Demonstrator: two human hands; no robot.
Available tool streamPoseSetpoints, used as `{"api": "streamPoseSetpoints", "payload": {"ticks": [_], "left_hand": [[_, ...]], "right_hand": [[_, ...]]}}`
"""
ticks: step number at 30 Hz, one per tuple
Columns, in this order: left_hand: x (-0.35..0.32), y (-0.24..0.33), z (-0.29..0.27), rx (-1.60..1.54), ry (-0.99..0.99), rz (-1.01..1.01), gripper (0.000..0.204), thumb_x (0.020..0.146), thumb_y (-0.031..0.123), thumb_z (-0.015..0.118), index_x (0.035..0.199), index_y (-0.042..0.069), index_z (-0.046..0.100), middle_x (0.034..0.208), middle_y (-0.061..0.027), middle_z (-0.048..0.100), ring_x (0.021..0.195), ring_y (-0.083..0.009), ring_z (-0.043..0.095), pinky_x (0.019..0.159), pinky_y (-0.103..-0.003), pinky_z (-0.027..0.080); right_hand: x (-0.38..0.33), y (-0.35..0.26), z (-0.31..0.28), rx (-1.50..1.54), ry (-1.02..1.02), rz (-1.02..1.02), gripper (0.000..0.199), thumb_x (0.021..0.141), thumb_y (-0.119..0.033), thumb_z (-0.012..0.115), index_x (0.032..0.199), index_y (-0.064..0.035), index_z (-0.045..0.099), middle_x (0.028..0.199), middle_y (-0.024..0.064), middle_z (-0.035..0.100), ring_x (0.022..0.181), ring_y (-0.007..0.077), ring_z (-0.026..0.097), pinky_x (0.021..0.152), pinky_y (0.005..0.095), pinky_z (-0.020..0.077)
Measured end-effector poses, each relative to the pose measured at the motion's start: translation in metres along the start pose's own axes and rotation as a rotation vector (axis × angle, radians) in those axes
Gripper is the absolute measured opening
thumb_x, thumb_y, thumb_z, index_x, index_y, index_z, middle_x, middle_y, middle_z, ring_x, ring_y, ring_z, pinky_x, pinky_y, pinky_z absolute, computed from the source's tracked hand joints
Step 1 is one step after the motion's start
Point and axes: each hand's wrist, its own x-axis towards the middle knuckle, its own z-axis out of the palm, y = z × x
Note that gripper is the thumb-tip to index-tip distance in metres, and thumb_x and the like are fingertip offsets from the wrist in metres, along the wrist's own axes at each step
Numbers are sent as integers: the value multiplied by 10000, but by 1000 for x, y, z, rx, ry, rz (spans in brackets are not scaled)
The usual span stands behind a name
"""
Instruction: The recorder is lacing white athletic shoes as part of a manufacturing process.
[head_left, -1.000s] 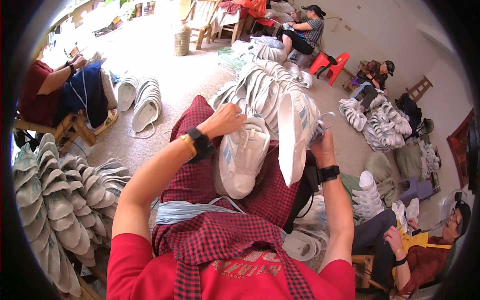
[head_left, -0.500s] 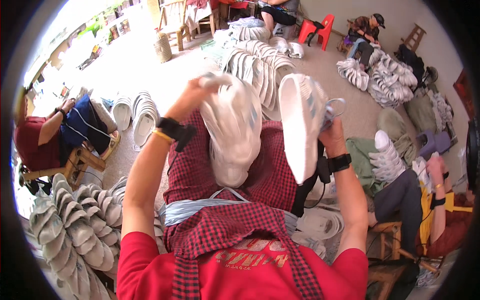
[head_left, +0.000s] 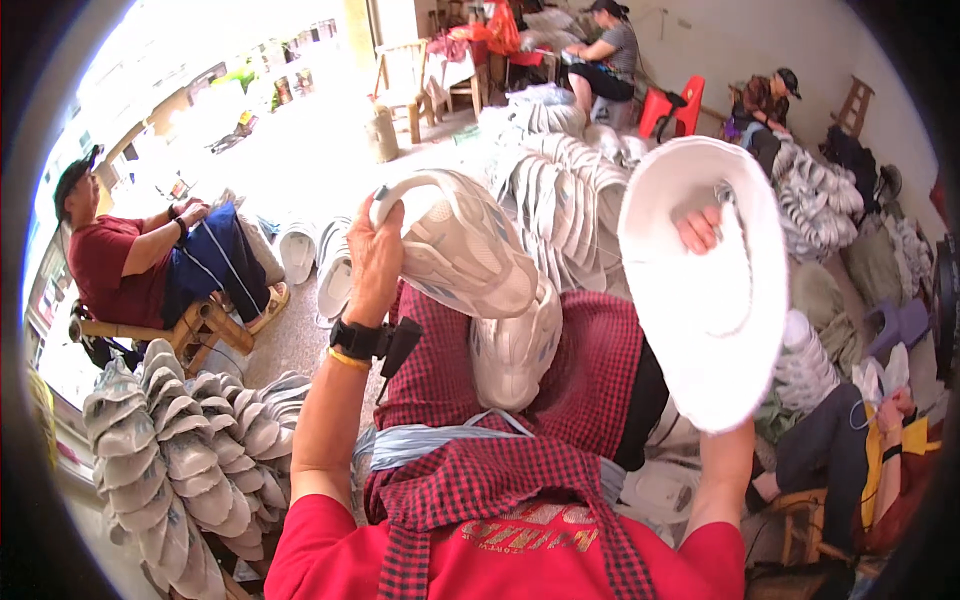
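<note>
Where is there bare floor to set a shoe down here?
Bare concrete floor shows between the wooden stool and the checked apron. Crowded: the stacked shoe uppers lower left and the white sole piles ahead. Left hand holds a shoe upper; right hand a white sole.

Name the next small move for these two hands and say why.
Probably bring the right hand with its white sole leftward to meet the shoe upper held raised by the left hand. The two pieces are lifted side by side but apart, with the sole's hollow side facing the camera.
</note>
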Motion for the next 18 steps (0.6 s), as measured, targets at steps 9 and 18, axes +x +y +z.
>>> {"api": "streamPoseSetpoints", "payload": {"ticks": [9, 18], "left_hand": [[13, 35, 0, 583, 428, 830, 490, 836, -59, 567, 1322, 4, 550, 1186, -203, 547, 1167, -354, 512, 1026, -412, 413], [28, -23, -81, -1113, -1, -254, 444, 1019, 316, 520, 1355, 27, 495, 1292, -188, 569, 1142, -302, 601, 929, -476, 561]], "right_hand": [[-11, -10, 30, -203, -132, 50, 196, 949, -224, 615, 977, -72, 494, 776, -3, 395, 767, 123, 387, 722, 238, 365], [-46, -28, -10, -324, -40, 88, 267, 945, -310, 625, 998, -74, 511, 786, -6, 432, 711, 122, 388, 677, 231, 367]]}}
